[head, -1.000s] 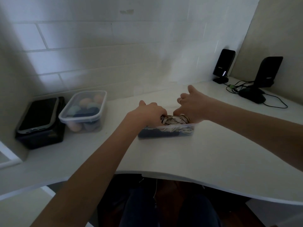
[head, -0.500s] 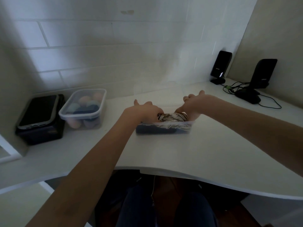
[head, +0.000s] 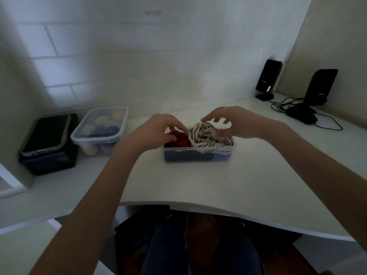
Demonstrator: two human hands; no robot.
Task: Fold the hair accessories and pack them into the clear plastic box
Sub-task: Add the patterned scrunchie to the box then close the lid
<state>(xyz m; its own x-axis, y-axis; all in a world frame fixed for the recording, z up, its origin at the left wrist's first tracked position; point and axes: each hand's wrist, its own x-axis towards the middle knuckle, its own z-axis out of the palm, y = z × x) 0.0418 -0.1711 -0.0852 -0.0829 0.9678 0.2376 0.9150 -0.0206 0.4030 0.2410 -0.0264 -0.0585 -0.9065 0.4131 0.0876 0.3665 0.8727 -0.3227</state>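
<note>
The clear plastic box (head: 198, 154) sits out in the middle of the white surface (head: 218, 183), a bit back from the curved front edge. It's stuffed pretty full: a striped cream hair accessory (head: 206, 133) is bunched up and poking over the rim on the right side, a red one (head: 180, 140) is tucked in at the left end, and there's something dark blue along the bottom that I can't make out well through the wall.

My left hand (head: 158, 129) is down at the left end of the box, fingers curled and pressing on the red one; whether they're actually pinching it I can't tell. My right hand (head: 234, 122) is hovering over the striped one with the fingers spread apart and bent, thumb low near the fabric, not clamped on anything.

Toward the back left corner of the surface there's a second lidded tub (head: 100, 131) with some roundish pastel things in it, and just beside it on the left a black case (head: 49, 143). Over in the back right corner are two black speakers (head: 268, 79) with cables (head: 282, 105) trailing between them.
</note>
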